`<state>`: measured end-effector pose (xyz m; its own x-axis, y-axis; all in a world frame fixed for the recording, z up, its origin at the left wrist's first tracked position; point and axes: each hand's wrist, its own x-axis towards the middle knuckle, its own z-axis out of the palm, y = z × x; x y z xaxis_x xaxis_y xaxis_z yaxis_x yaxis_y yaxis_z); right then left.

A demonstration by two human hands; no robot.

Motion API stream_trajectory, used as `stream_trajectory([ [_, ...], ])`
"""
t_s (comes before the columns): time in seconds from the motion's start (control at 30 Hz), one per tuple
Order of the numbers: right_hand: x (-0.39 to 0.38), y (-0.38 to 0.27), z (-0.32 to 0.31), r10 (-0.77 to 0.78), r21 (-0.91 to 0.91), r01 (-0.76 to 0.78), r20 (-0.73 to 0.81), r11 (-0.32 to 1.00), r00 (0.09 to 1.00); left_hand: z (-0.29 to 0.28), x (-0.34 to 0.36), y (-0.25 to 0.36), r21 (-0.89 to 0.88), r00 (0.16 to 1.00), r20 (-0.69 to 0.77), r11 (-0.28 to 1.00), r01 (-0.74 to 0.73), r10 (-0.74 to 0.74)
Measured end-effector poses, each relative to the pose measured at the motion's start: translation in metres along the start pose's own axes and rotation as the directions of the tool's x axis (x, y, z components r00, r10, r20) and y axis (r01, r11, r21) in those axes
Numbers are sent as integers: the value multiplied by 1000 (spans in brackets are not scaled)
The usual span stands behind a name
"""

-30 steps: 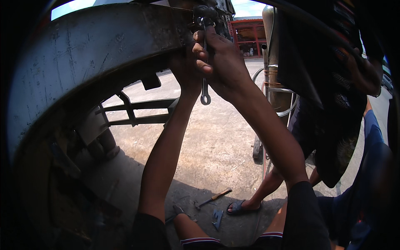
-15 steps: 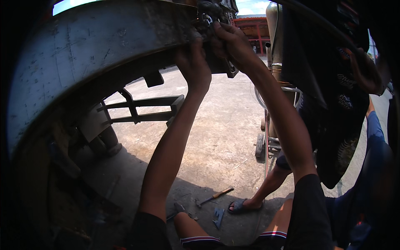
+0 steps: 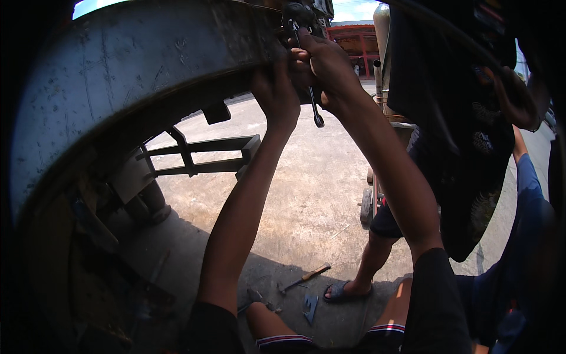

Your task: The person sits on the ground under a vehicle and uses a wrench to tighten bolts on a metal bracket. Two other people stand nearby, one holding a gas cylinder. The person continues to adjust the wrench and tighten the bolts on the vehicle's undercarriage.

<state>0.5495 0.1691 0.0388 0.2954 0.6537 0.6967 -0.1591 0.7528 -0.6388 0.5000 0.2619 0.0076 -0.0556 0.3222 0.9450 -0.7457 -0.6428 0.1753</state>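
Note:
My right hand [image 3: 331, 68] is closed around a wrench [image 3: 314, 105], whose shaft slants down below the fingers. The wrench's upper end sits against a dark fitting [image 3: 298, 13] at the end of a large grey metal panel [image 3: 118, 76]; whether it grips a nut is too dark to tell. Just left of it, my left hand [image 3: 276, 97] reaches up to the panel's lower edge. Its fingers are in deep shadow close to the right hand, and what they touch is hidden.
A person in a black shirt [image 3: 466, 135] stands close on my right, one sandalled foot [image 3: 346, 290] forward. A hammer [image 3: 303, 278] and a blue metal piece [image 3: 310, 308] lie on the concrete below. A dark metal frame [image 3: 200, 154] hangs under the panel; a gas cylinder [image 3: 382, 35] stands beyond.
My right hand has turned the wrench, so its lower end now hangs lower and further left, pointing more steeply down. The left hand stays nearly in place. The person's leg has shifted slightly.

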Motion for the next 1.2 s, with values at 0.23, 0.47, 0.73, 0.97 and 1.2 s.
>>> stream_trajectory([
  [0.23, -19, -5, 32, 33, 200, -10, -114, 980, 993, -10, 10, -12, -597, 971, 212, 773, 216, -108],
  [0.47, -39, 27, -56, -51, -146, 53, 13, 988, 999, -2, 1, -17, 87, 996, -93, 996, 16, -8],
  [0.73, -219, 191, -156, 245, -219, -370, -446, 903, 861, -6, 4, -17, 162, 992, -124, 987, -9, 30],
  [0.97, -555, 379, -229, 818, -537, -839, -444, 84, 366, 2, 3, -11, 160, 988, -148, 987, -22, 46],
  [1.2, -566, 359, -260, 818, -634, -766, -495, -109, 293, 10, 4, 4, 105, 962, -259, 988, 114, -84],
])
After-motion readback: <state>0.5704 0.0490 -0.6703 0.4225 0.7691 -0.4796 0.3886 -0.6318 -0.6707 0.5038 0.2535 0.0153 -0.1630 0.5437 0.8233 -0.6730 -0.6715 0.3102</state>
